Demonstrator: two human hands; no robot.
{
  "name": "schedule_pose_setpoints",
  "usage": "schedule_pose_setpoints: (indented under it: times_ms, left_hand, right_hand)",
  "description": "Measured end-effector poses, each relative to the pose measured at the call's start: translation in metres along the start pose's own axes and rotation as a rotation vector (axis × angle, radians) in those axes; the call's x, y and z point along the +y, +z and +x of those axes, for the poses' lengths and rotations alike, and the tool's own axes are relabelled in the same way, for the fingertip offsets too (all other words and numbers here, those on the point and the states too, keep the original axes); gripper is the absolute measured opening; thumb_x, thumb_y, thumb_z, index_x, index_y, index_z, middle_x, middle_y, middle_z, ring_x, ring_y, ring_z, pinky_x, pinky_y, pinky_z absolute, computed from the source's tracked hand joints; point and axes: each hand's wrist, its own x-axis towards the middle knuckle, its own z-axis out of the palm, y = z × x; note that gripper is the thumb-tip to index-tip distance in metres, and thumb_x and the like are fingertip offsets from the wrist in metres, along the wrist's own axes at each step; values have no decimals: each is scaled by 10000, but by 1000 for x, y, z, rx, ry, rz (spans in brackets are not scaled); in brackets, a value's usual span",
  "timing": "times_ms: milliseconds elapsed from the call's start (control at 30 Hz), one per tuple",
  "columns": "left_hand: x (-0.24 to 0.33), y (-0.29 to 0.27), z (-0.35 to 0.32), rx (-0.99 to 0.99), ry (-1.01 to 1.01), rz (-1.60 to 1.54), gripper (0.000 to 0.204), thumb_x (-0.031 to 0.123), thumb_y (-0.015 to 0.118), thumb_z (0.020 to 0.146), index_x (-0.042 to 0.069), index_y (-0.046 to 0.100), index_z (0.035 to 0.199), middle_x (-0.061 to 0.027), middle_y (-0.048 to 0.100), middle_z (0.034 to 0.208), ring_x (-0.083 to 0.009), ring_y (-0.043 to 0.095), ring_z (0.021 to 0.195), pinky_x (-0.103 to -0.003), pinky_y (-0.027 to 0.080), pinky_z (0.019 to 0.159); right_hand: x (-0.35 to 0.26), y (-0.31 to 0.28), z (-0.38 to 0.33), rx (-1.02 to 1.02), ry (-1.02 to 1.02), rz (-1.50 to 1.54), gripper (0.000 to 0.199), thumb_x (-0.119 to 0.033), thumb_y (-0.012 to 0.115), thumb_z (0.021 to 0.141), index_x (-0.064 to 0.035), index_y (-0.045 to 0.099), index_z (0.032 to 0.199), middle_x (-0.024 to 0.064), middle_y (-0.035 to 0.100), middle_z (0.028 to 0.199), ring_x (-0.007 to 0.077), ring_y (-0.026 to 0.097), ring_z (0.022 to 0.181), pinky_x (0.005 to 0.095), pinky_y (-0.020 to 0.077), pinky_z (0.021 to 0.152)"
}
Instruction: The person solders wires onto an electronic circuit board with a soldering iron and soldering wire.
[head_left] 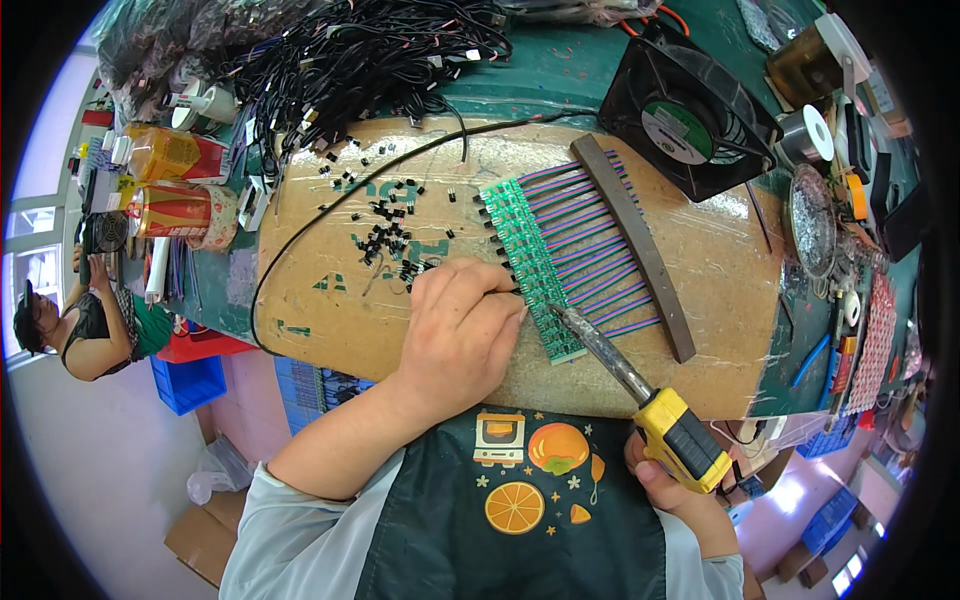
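Covering much of the view, a green table (560, 75) is overlaid at the centre by a tan mat (725, 320). Black cables (350, 70) are heaped at eleven o'clock, and a fan (690, 115) is stood between one and two. Just off centre, towards two o'clock, the board (528, 265) is laid on the mat, slanted from eleven to five. From its right side, coloured wires (585, 240) are led towards two to three o'clock, where a bar (638, 240) is laid across them.

The left forearm (350, 440) is brought in from seven o'clock. The left hand (455, 325) is held knuckles up, its fingers curled together and their tips set at the board's left edge; whether anything is pinched there cannot be told. Between four and five, the right hand (658, 487) is wrapped under the yellow handle of an iron (680, 435), its thumb laid alongside. The iron is aimed between ten and eleven, its tip brought to the board's lower half; contact cannot be confirmed. At ten o'clock, small black parts (385, 240) are scattered.
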Motion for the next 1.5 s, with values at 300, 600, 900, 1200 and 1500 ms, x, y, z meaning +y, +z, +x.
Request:
schedule_pose_setpoints:
  times_ms: [300, 600, 900, 1200, 1500]
  left_hand:
    - [-8, -33, -1, -20, -12, 57, 199, 15, 777, 738, 60, 699, 915, -84, 645, 996, -301, 613, 953, -400, 485, 845]
    - [-36, -73, -15, -141, -320, 124, 133, 35, 785, 755, 54, 711, 864, -82, 642, 922, -269, 631, 889, -372, 502, 767]
    - [-24, -64, -11, -164, -236, 178, 139, 46, 774, 755, 58, 695, 869, -84, 635, 912, -289, 622, 882, -400, 492, 767]
    - [40, -43, -8, -348, -129, -585, 136, 116, 752, 822, 77, 630, 866, -70, 605, 893, -287, 586, 842, -395, 472, 739]
    - [48, -30, -9, -450, -197, -749, 143, 145, 718, 881, 54, 609, 905, -89, 598, 916, -317, 593, 861, -414, 482, 751]
  right_hand:
    - [-6, 3, 3, 159, -65, 280, 252, -325, 720, 854, -126, 606, 750, 31, 579, 659, 228, 578, 566, 333, 444, 531]
    - [-11, 4, 9, 148, -54, 254, 288, -357, 714, 869, -121, 606, 744, 34, 573, 652, 234, 582, 573, 336, 448, 539]
    - [-14, 3, 10, 116, -44, 174, 287, -370, 715, 865, -137, 610, 736, 40, 585, 701, 253, 595, 616, 358, 451, 548]
    - [-42, 19, 35, 43, 39, 10, 250, -260, 820, 762, -113, 677, 905, 80, 652, 788, 297, 668, 717, 386, 521, 608]
    - [-57, 9, 63, 13, -207, 120, 436, -132, 830, 770, -59, 647, 1159, 131, 734, 1001, 294, 728, 848, 355, 552, 720]
